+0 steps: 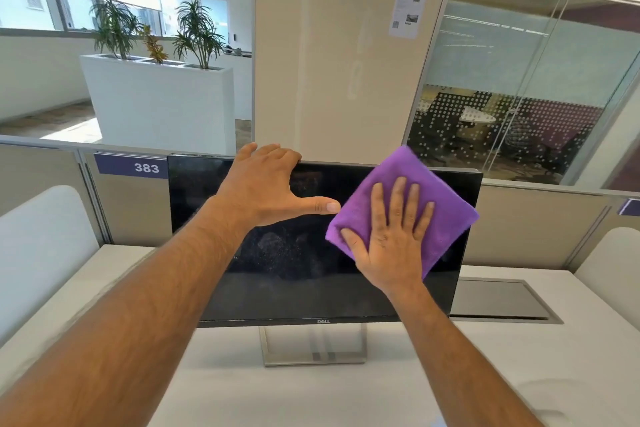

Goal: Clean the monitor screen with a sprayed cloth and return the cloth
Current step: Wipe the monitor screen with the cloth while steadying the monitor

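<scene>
A black monitor stands on a metal frame stand on the white desk, its dark screen speckled with droplets or dust near the middle. My left hand grips the monitor's top edge, fingers hooked over the back and thumb stretched across the screen. My right hand lies flat with spread fingers on a folded purple cloth, pressing it against the upper right part of the screen. The cloth's top corner rises above the monitor's top edge.
The white desk runs toward me under the stand. A grey cable hatch is set into the desk behind the monitor at the right. Beige partitions with a purple "383" label stand behind. White padded dividers flank both sides.
</scene>
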`<state>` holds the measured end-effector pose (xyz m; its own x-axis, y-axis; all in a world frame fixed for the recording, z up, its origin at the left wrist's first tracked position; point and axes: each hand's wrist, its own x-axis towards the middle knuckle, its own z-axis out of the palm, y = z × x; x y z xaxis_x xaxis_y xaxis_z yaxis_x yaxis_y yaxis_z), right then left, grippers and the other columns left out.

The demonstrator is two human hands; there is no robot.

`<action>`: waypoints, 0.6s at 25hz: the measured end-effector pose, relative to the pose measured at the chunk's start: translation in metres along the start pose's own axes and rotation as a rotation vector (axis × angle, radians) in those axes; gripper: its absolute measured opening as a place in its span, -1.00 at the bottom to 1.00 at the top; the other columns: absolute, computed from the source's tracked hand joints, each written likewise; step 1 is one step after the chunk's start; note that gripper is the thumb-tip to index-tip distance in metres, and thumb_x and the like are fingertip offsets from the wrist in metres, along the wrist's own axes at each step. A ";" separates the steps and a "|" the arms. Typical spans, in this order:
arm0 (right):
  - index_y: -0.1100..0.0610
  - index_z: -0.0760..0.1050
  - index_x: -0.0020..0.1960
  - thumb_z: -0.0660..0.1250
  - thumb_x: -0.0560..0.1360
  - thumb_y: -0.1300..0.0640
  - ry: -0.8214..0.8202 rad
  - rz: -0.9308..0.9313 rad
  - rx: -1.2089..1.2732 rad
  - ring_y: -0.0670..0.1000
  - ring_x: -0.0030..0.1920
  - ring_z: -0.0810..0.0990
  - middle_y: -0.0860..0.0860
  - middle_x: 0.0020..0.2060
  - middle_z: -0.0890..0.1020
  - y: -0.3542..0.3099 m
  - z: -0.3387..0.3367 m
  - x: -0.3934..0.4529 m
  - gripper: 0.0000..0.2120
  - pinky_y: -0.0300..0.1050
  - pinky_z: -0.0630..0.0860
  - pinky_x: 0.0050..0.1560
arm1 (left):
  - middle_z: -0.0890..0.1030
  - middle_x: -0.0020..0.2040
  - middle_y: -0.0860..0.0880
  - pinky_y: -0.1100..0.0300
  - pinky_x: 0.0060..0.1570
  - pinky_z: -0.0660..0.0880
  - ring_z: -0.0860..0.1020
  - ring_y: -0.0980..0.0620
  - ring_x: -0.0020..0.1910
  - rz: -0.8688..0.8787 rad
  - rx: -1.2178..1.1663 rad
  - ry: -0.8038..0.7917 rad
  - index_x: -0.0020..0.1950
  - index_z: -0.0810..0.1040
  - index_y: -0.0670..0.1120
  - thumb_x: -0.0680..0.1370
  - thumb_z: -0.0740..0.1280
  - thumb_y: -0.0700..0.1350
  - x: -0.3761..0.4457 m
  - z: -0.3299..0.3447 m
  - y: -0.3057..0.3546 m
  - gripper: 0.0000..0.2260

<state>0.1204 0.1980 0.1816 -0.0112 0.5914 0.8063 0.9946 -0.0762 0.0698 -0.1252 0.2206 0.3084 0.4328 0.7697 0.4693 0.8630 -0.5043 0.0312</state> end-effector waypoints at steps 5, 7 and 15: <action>0.12 -0.13 0.64 -0.03 0.56 -0.44 0.022 0.255 0.095 0.34 0.61 -0.13 0.27 0.62 -0.05 -0.021 -0.008 0.021 -0.11 0.49 -0.07 0.50 | 0.59 0.17 0.00 -0.15 0.46 0.21 0.51 -0.04 0.21 -0.011 0.001 -0.018 0.27 0.51 -0.06 0.14 -0.16 0.75 0.000 -0.001 0.001 0.12; 0.11 -0.10 0.64 -0.01 0.57 -0.43 0.013 0.087 0.066 0.34 0.61 -0.12 0.24 0.62 -0.06 -0.035 -0.005 0.018 -0.13 0.47 -0.11 0.52 | 0.59 0.17 0.00 -0.14 0.46 0.22 0.51 -0.03 0.20 -0.012 -0.007 -0.023 0.26 0.51 -0.06 0.14 -0.15 0.75 0.001 -0.002 0.001 0.12; 0.03 -0.05 0.65 0.02 0.53 -0.47 -0.014 -0.204 0.020 0.28 0.62 -0.09 0.16 0.64 -0.05 -0.036 0.007 -0.007 -0.13 0.44 -0.07 0.54 | 0.58 0.19 0.02 -0.16 0.46 0.24 0.51 -0.04 0.22 0.020 0.007 -0.059 0.30 0.46 -0.06 0.16 -0.15 0.75 0.001 -0.006 -0.008 0.11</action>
<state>0.0859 0.2025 0.1696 -0.2118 0.6042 0.7682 0.9737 0.0628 0.2191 -0.1330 0.2228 0.3134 0.4647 0.7814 0.4165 0.8555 -0.5175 0.0162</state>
